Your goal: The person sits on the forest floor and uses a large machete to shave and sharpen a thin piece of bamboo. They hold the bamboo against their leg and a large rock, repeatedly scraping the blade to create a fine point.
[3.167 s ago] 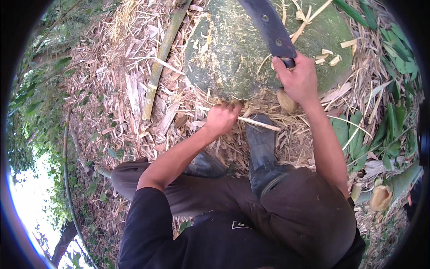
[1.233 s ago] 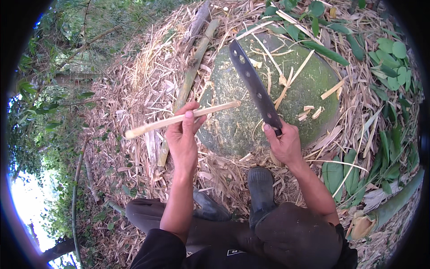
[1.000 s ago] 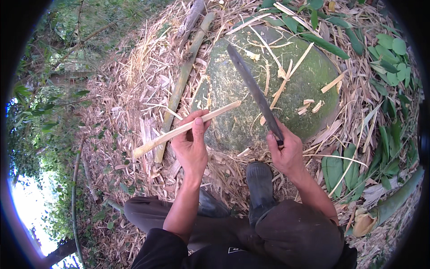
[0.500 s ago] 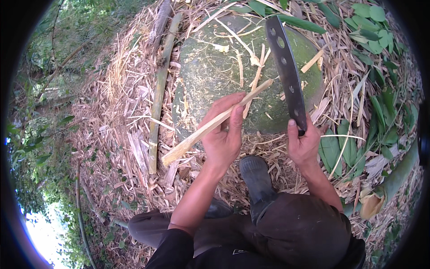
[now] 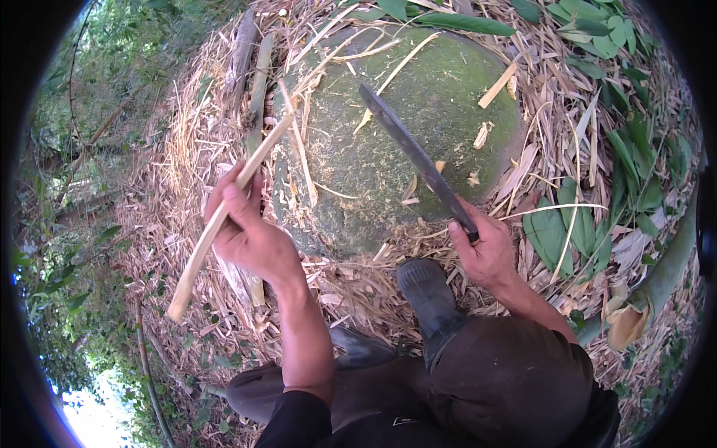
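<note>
My left hand is closed round a pale, stripped wooden stick, off the left edge of a mossy boulder. The stick slants, its upper end over the rock and its thicker lower end toward my forearm. In my right hand is the handle of a long dark machete. Its blade points up and left across the boulder, seen nearly edge-on. Pale shavings and strips lie on the rock's left side, and a short wood chip rests near its right edge.
A greenish pole lies left of the boulder. Dry leaf litter covers the ground. Green leaves spread on the right, near a thick green stalk. My dark boot stands before the rock.
My left hand has moved left with the stick, which now stands steeper. The machete has swung left and turned edge-on. Loose strips on the boulder have shifted left.
</note>
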A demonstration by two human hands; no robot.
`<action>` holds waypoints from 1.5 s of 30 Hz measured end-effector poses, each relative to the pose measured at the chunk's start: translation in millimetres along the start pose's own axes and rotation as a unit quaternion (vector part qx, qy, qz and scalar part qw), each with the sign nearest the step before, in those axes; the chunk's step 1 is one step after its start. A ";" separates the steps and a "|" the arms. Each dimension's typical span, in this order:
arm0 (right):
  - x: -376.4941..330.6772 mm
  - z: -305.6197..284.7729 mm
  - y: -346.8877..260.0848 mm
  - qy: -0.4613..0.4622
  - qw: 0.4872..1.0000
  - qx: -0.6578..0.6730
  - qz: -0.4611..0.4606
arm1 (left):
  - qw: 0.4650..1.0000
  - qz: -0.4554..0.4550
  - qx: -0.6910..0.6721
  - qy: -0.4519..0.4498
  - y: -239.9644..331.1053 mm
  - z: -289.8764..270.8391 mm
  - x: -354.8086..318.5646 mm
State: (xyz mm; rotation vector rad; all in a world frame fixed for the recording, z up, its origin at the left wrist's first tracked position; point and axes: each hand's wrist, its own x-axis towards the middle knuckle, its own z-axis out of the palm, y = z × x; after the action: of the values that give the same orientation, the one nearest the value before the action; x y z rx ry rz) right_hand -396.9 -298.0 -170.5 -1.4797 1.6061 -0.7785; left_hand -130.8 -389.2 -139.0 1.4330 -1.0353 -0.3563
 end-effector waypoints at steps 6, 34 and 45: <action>4.2 1.3 22.3 0.140 0.973 0.166 0.073 | 0.955 0.118 -0.129 -0.241 -1.8 7.5 -5.4; 10.0 -37.6 65.2 0.318 0.915 0.241 0.063 | 0.827 0.249 0.213 -0.456 -13.5 182.7 31.9; 0.8 -17.9 64.9 0.263 0.930 0.221 0.129 | 0.953 0.104 0.026 -0.284 -11.6 67.0 80.2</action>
State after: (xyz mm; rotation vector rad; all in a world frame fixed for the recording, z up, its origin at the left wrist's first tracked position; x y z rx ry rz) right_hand -444.6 -292.0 -217.6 -0.7507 1.8006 -1.3545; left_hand -133.0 -494.1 -132.5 1.2759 -1.6566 -0.6121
